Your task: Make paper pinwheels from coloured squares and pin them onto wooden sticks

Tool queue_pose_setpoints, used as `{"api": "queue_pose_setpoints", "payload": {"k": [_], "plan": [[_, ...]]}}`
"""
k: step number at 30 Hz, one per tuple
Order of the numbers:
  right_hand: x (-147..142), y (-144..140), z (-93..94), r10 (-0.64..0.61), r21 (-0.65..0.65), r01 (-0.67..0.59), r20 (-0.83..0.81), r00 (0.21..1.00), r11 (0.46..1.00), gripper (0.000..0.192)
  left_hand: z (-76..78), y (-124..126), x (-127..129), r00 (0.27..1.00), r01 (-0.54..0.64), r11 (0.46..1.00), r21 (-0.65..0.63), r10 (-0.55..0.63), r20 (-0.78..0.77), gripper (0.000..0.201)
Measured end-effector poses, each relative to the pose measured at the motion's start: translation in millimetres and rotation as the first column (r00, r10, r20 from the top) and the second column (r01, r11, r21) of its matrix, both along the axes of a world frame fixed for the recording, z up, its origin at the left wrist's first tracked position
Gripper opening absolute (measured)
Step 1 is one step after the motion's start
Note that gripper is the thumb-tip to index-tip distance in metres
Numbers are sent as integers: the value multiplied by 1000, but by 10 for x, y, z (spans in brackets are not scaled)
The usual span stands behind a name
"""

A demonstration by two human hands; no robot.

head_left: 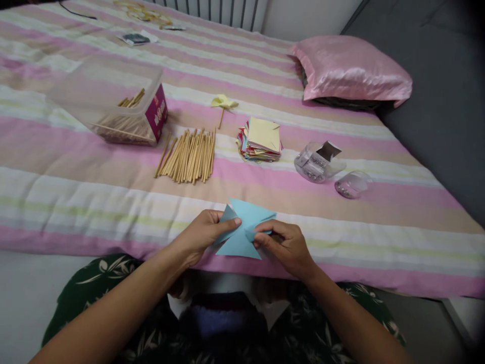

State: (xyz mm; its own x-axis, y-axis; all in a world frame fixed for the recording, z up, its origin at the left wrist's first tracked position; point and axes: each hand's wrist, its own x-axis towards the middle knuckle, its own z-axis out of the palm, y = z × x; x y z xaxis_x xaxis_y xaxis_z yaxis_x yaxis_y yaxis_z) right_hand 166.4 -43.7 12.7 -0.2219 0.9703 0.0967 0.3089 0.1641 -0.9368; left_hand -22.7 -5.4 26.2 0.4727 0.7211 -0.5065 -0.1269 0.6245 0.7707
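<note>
Bed: striped cover, work surface. Blue paper square: at its near edge, 6 o'clock, part-folded. Left hand: grip closed on the 9 o'clock flap. Right hand: fingertips pinched on the centre fold. Advice: keep centre pinned; crease each flap evenly. Stick pile: 11 o'clock.

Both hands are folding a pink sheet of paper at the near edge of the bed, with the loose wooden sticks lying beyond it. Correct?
Not quite: the paper held by the left hand and right hand is light blue, as the head view shows. The rest holds, including the sticks beyond.
</note>
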Motion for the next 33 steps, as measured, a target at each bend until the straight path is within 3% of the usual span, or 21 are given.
{"api": "queue_pose_setpoints", "payload": {"k": [3,7,16,24,33], "plan": [[-19,-15,-7,-66,-83,58,-90,994,995,15,-2,-9,10,1000,-6,1000,4,6,3,23],[-31,-16,-15,-89,-117,80,-75,993,990,17,-1,-18,20,1000,-22,999,27,23,-21,21],[-34,-2,-35,-127,-93,124,-34,991,988,16,0,-25,33,997,-18,997,75,24,-79,22],[-45,-10,-43,-148,-100,145,-28,989,984,16,-29,-21,39,995,-13,993,114,25,-99,11],[-53,-7,-49,-146,-72,146,-5,989,987,15,-22,-33,50,997,-25,995,97,32,-75,11]]}}
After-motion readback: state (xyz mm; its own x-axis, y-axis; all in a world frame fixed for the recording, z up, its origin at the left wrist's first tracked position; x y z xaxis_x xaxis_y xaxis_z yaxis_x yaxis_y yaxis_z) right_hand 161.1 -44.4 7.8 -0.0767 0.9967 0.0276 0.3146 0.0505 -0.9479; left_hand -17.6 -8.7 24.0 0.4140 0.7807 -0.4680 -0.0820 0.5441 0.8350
